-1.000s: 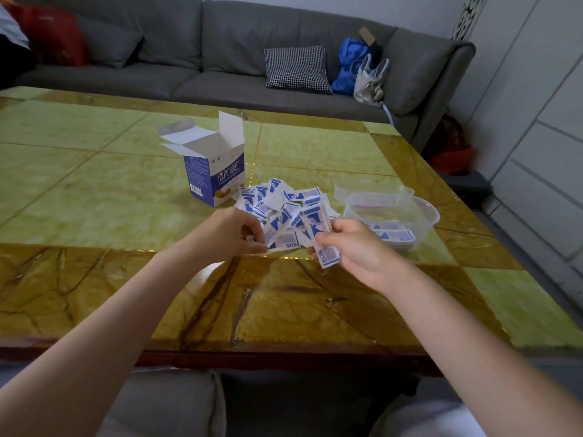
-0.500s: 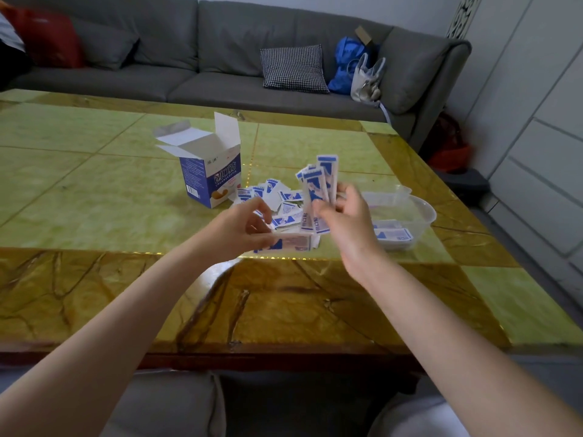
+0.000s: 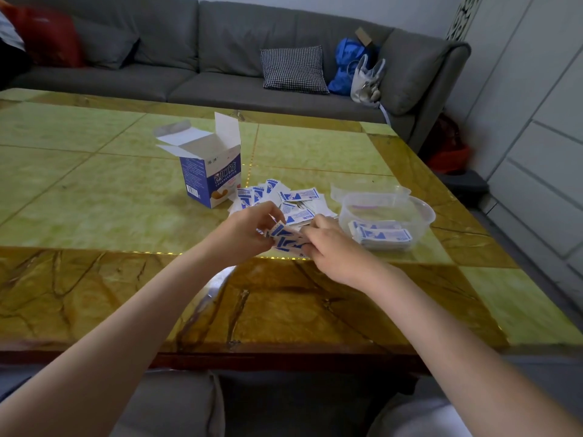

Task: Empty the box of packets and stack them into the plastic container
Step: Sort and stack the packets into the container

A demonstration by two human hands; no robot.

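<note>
While the open box [image 3: 210,171] stood near the middle of the table [image 3: 94,190], the left hand [image 3: 249,230] and right hand [image 3: 331,247] both pinched a small bunch of packets [image 3: 287,239] beside the loose pile [image 3: 284,197], with more stacked in the plastic tub [image 3: 388,212] toward the right edge.

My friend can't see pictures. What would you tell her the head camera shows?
Two bare hands, left hand and right hand, hold a small bunch of blue-and-white packets above a green stone table. More loose packets lie beside an open box, and a clear plastic container holds a neat stack.
</note>
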